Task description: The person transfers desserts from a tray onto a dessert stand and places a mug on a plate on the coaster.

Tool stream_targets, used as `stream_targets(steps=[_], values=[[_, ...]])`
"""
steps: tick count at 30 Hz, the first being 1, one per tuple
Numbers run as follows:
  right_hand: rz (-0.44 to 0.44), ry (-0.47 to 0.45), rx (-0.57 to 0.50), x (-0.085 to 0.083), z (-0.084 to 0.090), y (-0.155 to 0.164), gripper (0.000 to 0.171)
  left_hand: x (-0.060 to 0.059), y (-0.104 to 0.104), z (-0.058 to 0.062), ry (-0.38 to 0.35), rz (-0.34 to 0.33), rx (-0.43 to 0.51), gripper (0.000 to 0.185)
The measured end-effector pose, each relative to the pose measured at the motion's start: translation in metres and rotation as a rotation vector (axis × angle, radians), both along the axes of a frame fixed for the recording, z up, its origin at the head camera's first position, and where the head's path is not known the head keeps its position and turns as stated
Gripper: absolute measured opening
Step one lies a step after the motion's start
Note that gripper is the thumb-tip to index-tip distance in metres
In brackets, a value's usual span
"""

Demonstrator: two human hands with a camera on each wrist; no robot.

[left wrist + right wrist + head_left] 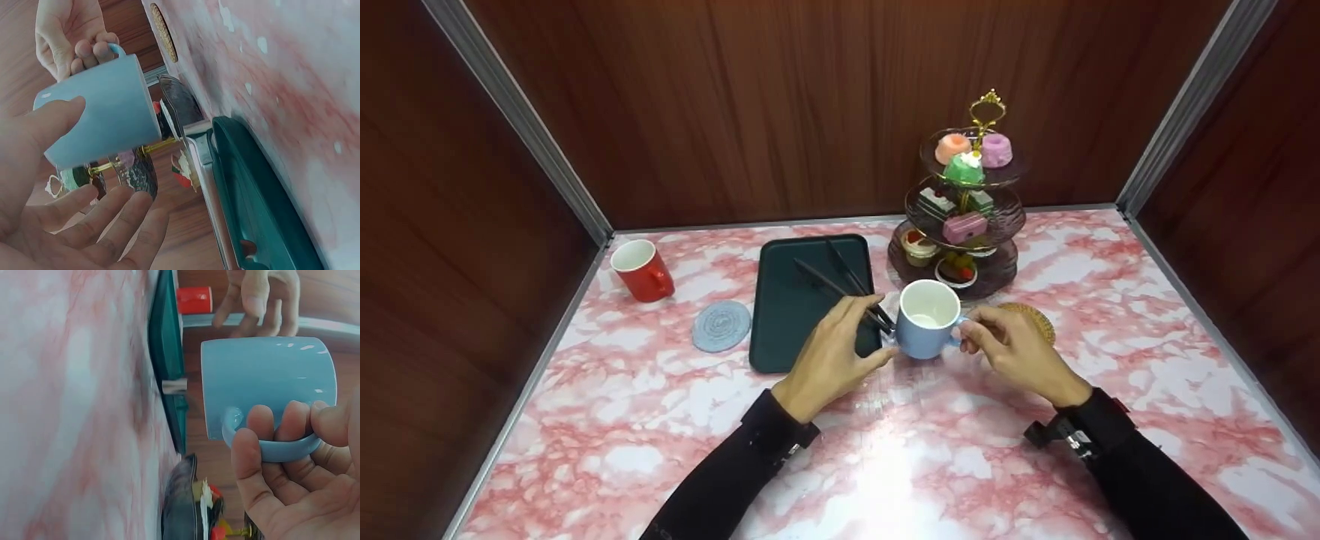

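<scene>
A light blue mug point(928, 322) with a white inside is held upright, raised off the marbled table in both wrist views. My right hand point(1020, 352) grips its handle, with fingers hooked through the loop point(281, 449). On the mug's other side is my left hand point(832, 352), its thumb and fingers spread apart. In the left wrist view that thumb point(62, 115) overlaps the mug's side, while the fingers point(112, 225) extend clear of it. Black tongs point(840, 281) lie across the dark green tray point(780, 330), their near end close to the mug.
A three-tier stand point(1012, 262) with cakes and tarts rises behind the mug. One woven tan coaster point(1035, 319) lies partly behind the right hand. At the left are a grey-blue round coaster point(721, 326) and a red mug point(643, 271). Wooden panels point(780, 112) enclose the table.
</scene>
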State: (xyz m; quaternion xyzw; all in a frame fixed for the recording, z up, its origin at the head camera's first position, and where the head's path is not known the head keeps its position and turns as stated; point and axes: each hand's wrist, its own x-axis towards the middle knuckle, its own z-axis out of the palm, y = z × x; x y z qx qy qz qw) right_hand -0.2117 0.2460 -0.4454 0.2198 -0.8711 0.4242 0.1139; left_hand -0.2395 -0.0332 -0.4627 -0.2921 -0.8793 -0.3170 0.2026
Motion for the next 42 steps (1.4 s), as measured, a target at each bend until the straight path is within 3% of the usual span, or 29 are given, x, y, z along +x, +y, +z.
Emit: stream_targets(steps=[3,7,19,26,42], values=[[-0.022,0.017,0.014,-0.008,-0.010,0.013,0.017,-0.001,-0.004,0.000,0.018,0.019,-0.016,0.067],[-0.036,-0.040,-0.022,-0.012,-0.016,0.026,0.020,-0.003,-0.011,0.001,0.040,0.034,-0.021,0.059],[-0.095,-0.057,-0.028,0.005,0.007,0.044,0.013,-0.008,-0.033,-0.001,0.067,0.096,-0.012,0.053],[-0.166,-0.021,0.011,0.005,0.006,0.059,0.020,-0.011,-0.050,-0.003,0.048,0.140,-0.005,0.052],[-0.239,-0.049,-0.004,0.005,0.005,0.084,0.023,-0.018,-0.074,-0.006,0.015,0.211,0.003,0.045]])
